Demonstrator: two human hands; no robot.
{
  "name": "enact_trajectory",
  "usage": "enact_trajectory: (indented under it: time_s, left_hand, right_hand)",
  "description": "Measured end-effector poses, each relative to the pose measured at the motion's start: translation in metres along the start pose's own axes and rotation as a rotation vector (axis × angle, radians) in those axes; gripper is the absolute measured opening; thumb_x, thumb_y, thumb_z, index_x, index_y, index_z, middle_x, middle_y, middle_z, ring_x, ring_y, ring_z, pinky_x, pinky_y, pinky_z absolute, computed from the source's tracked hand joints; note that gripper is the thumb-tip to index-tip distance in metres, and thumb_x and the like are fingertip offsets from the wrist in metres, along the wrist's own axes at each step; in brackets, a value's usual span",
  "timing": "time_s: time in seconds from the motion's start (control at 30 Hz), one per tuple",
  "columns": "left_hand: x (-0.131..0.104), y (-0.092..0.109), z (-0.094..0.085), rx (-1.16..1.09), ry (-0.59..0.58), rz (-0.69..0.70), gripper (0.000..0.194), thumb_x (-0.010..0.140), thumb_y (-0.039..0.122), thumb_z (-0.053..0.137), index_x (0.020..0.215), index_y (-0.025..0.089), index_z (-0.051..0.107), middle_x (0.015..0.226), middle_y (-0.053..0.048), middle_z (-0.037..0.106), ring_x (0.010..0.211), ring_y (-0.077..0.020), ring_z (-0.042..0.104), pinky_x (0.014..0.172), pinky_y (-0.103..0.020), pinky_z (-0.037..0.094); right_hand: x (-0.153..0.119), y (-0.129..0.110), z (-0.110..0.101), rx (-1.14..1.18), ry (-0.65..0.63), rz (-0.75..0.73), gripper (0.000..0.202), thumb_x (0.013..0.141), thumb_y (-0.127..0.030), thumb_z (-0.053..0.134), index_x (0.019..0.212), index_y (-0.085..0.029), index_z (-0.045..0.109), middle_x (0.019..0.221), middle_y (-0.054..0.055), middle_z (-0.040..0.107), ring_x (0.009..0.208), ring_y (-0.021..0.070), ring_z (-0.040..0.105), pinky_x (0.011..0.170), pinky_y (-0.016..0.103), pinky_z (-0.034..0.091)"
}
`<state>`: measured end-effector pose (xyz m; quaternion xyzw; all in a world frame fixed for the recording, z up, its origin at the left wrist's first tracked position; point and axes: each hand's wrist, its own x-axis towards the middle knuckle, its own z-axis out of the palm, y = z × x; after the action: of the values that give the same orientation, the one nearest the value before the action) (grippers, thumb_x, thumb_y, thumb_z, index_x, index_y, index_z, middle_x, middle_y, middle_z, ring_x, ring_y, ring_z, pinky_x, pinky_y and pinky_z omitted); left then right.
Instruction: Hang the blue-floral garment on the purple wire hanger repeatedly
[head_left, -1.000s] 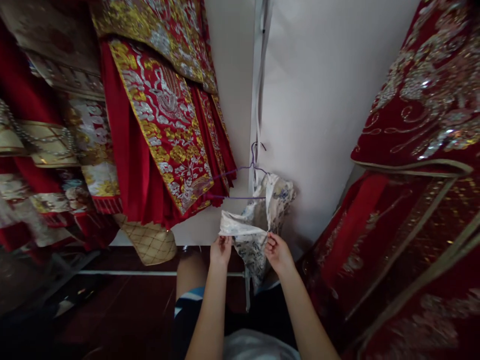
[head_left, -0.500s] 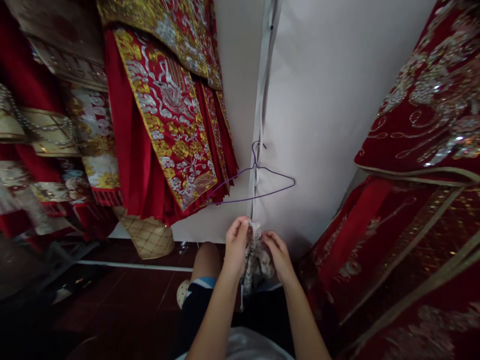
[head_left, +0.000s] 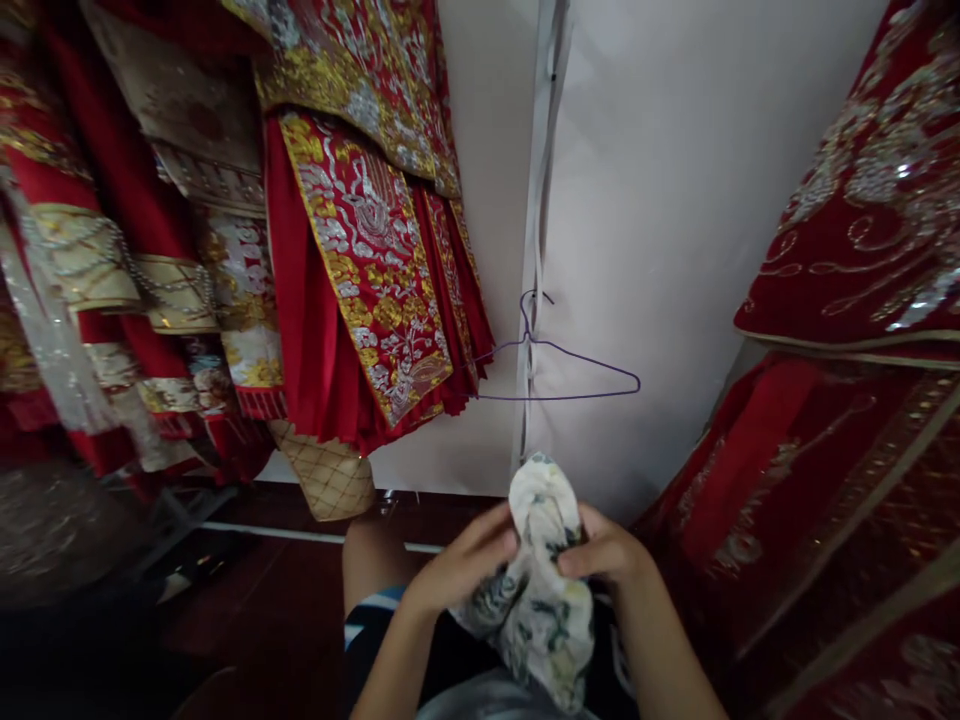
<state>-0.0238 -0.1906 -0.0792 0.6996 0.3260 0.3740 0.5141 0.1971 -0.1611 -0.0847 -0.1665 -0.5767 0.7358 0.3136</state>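
Note:
A crumpled white cloth (head_left: 551,610) with a green and yellow pattern hangs between my hands, above my lap. My left hand (head_left: 476,555) grips its left side, the thumb lying along the fabric. On the right side my right hand (head_left: 607,550) pinches the cloth between thumb and fingers. The cloth's rounded upper end rises above both hands, and its lower part drapes toward my lap. Beyond them a purple wire hanger (head_left: 570,397) hangs by its hook against the wall, with no garment on it; its left end overlaps the red pleated skirt.
Embroidered red and gold garments (head_left: 375,270) hang at the left. More red beaded garments (head_left: 847,270) hang close on the right. A white wall (head_left: 645,200) with a vertical strip (head_left: 538,180) stands ahead. A pale quilted piece (head_left: 330,475) and a metal bar (head_left: 285,533) are low at the left.
The cloth has been raised and spread, so more of its pattern shows. Both hands have moved lower and slightly right, still holding it. The view has shifted a little left.

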Motion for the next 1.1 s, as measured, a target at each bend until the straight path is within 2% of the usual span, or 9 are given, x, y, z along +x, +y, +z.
enact_trajectory:
  time_s: [0.07,0.13,0.3,0.4,0.53,0.63,0.73,0.83,1.1]
  left_hand:
    - [-0.022,-0.018,-0.001,0.134,-0.145,-0.113,0.058,0.081,0.063,0.063,0.118,0.018,0.067,0.114,-0.008,0.068,0.104,-0.0255,0.058,0.096,-0.036,0.046]
    - [-0.038,-0.038,-0.008,0.369,-0.167,-0.219,0.050,0.081,0.061,0.063,0.109,0.019,0.070,0.105,-0.006,0.070,0.096,-0.0243,0.059,0.089,-0.034,0.047]
    - [-0.044,-0.067,-0.055,0.713,0.053,-0.234,0.038,0.084,0.055,0.060,0.086,0.019,0.070,0.089,-0.006,0.069,0.087,-0.0246,0.060,0.081,-0.031,0.045]
    - [-0.028,-0.061,-0.088,0.791,0.166,-0.050,0.035,0.082,0.054,0.064,0.072,0.020,0.066,0.084,-0.007,0.066,0.084,-0.0248,0.059,0.080,-0.032,0.043]
    - [0.000,-0.041,-0.112,0.972,0.168,0.032,0.040,0.087,0.050,0.060,0.060,0.021,0.061,0.072,-0.007,0.064,0.079,-0.0249,0.059,0.083,-0.036,0.040]
    - [0.015,-0.032,-0.119,1.087,0.204,0.023,0.031,0.087,0.043,0.061,0.064,0.022,0.067,0.082,-0.009,0.071,0.097,-0.0308,0.061,0.096,-0.044,0.035]
    - [0.023,-0.032,-0.124,1.085,0.248,-0.043,0.019,0.086,0.033,0.061,0.075,0.024,0.073,0.111,-0.010,0.073,0.125,-0.0370,0.050,0.108,-0.054,0.024]
    - [0.027,-0.035,-0.127,1.038,0.315,-0.088,0.018,0.087,0.029,0.058,0.090,0.027,0.076,0.128,-0.008,0.067,0.132,-0.0368,0.046,0.111,-0.058,0.020]
    - [0.049,-0.018,-0.125,0.643,0.375,0.129,0.025,0.087,0.038,0.054,0.087,0.023,0.075,0.118,-0.010,0.072,0.122,-0.0294,0.058,0.114,-0.046,0.033]
  right_hand:
    - [-0.003,-0.025,-0.008,-0.041,0.036,-0.004,0.060,0.055,-0.043,0.090,0.101,-0.010,0.070,0.079,0.008,0.072,0.069,0.0193,0.068,0.068,0.029,0.055]
    - [-0.003,-0.052,-0.016,-0.177,0.079,0.035,0.056,0.053,-0.039,0.091,0.096,-0.010,0.070,0.075,0.006,0.071,0.066,0.0179,0.067,0.065,0.027,0.054]
    - [0.009,-0.094,-0.033,-0.705,0.175,0.070,0.022,0.065,-0.028,0.080,0.072,-0.013,0.066,0.064,-0.001,0.063,0.056,0.0100,0.053,0.050,0.019,0.040]
    - [0.028,-0.099,-0.056,-0.892,0.265,-0.065,0.018,0.065,-0.018,0.071,0.082,-0.015,0.066,0.054,-0.006,0.054,0.049,0.0086,0.044,0.045,0.019,0.030]
    - [0.065,-0.092,-0.100,-0.858,0.517,-0.221,0.062,0.060,-0.018,0.072,0.121,-0.015,0.062,0.053,-0.010,0.053,0.047,0.0102,0.043,0.048,0.021,0.031]
    - [0.089,-0.079,-0.122,-0.859,0.674,-0.286,0.055,0.056,-0.017,0.073,0.111,-0.017,0.067,0.060,-0.008,0.059,0.052,0.0105,0.047,0.055,0.022,0.036]
    - [0.096,-0.063,-0.127,-0.882,0.702,-0.305,0.034,0.059,-0.019,0.070,0.093,-0.018,0.070,0.068,-0.004,0.065,0.059,0.0123,0.051,0.060,0.023,0.039]
    - [0.085,-0.056,-0.123,-0.924,0.705,-0.333,0.019,0.064,-0.025,0.067,0.080,-0.017,0.069,0.066,-0.003,0.063,0.064,0.0138,0.051,0.063,0.024,0.038]
    - [0.050,-0.087,-0.122,-1.022,0.788,-0.349,0.025,0.069,-0.038,0.063,0.055,-0.018,0.057,0.052,-0.004,0.045,0.059,0.0123,0.039,0.055,0.024,0.026]
